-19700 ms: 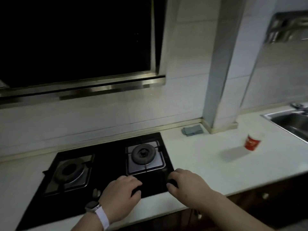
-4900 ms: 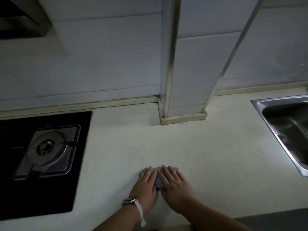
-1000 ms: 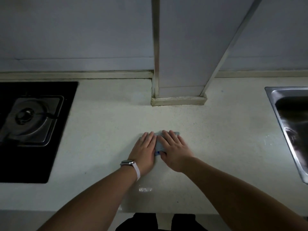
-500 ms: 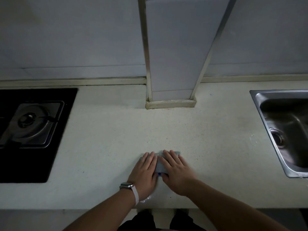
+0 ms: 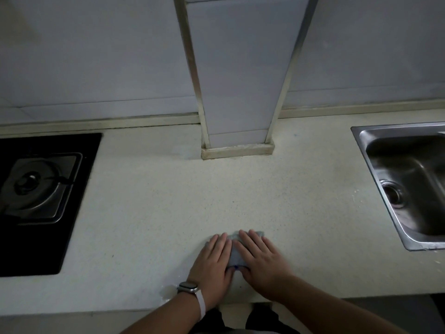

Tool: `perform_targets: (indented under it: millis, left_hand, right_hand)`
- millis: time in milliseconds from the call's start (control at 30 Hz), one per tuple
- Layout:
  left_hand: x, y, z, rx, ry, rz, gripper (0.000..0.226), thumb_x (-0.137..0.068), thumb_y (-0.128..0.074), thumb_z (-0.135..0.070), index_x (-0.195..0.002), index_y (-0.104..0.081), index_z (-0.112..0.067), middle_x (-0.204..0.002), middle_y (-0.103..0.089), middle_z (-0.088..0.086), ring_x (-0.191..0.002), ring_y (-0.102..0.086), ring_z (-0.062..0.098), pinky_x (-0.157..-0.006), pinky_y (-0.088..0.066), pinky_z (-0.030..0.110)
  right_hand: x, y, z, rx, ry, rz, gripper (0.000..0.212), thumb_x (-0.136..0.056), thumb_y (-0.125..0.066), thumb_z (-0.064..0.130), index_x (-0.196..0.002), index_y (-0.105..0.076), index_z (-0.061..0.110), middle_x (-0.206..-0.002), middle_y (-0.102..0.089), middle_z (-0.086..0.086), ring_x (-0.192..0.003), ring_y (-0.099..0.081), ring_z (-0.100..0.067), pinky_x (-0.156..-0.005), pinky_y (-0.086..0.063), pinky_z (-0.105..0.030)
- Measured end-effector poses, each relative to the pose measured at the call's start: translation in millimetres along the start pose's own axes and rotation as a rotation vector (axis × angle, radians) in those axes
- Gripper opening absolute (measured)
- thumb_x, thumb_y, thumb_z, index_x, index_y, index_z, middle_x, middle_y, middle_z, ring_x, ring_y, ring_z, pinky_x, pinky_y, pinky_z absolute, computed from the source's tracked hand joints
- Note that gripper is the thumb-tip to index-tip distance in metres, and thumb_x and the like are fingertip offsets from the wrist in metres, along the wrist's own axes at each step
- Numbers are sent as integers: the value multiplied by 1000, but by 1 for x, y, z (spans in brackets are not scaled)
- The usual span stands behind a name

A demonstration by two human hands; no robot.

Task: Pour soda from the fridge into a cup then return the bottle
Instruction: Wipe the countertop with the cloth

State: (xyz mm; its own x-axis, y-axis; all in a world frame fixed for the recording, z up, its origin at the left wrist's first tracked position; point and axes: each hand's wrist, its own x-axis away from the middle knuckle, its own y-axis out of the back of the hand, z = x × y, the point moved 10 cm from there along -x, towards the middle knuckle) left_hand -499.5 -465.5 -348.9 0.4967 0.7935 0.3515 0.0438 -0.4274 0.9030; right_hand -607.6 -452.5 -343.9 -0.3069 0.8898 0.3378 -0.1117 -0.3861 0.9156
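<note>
Pressing a grey-blue cloth (image 5: 234,251) flat on the countertop (image 5: 168,201), you have both hands spread on it. Your left hand (image 5: 212,263) and right hand (image 5: 261,261) lie palm-down side by side, fingers straight and aimed at the wall.

That reads as wiping up near the counter's front edge, between the stove (image 5: 43,189) and the sink (image 5: 397,130).

The bottle, the cup and the fridge are all out of view. So you cannot tell where the bottle is, which way its neck points, how its long axis lies, or whether the pour is done.

The visible strip of cloth runs front to back, away from you.

Next, I judge, you need to lift off the cloth and look round for the bottle and cup.
</note>
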Motion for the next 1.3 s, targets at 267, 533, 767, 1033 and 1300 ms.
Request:
perform_targets:
  millis: [267, 533, 767, 1033, 1300]
  left_hand:
    - [-22, 6, -16, 9, -41, -17, 62, -88, -42, -44, -138, -52, -10, -145, -51, 9, -134, -48, 28, -105, -47, 43]
    - [-55, 14, -44, 4, -60, 8, 62, -88, -37, -45, -138, -52, -11, -144, -52, 8, -133, -49, 28, -107, -43, 42]
    - [-86, 25, -44, 41, -31, 18, 62, -88, -42, -43, -139, -50, -10, -146, -50, 10, -135, -48, 30, -104, -48, 43]
    - [-149, 69, -27, 11, -22, -17, 65, -102, -32, -40, -156, -4, -16, -165, 0, 2, -152, 4, 21, -123, 2, 32]
    - [-206, 96, -3, 48, -13, -17, 67, -101, -38, -38, -155, -8, -13, -165, -4, 4, -152, 1, 22, -123, -2, 32]
  right_hand:
    - [-1, 8, -21, -30, -51, -11, 61, -91, -45, 53, -143, -44, 21, -149, -46, -7, -137, -43, -27, -108, -33, -47]
    - [-1, 17, -62, -8, -114, -17, 61, -93, -42, 53, -146, -38, 21, -150, -45, -6, -138, -40, -27, -109, -30, -45]
    - [-27, 33, -81, 3, -100, -16, 63, -92, -43, 53, -146, -38, 22, -150, -44, -7, -140, -29, -24, -110, -28, -45]
    - [-89, 67, -102, -56, -63, 4, 65, -101, -25, 49, -156, 2, 25, -164, 7, -2, -147, 16, -19, -116, 12, -38]
    - [-150, 93, -125, -56, -29, 6, 65, -101, -30, 46, -156, -2, 25, -165, 2, -4, -151, 6, -25, -120, 3, -42]
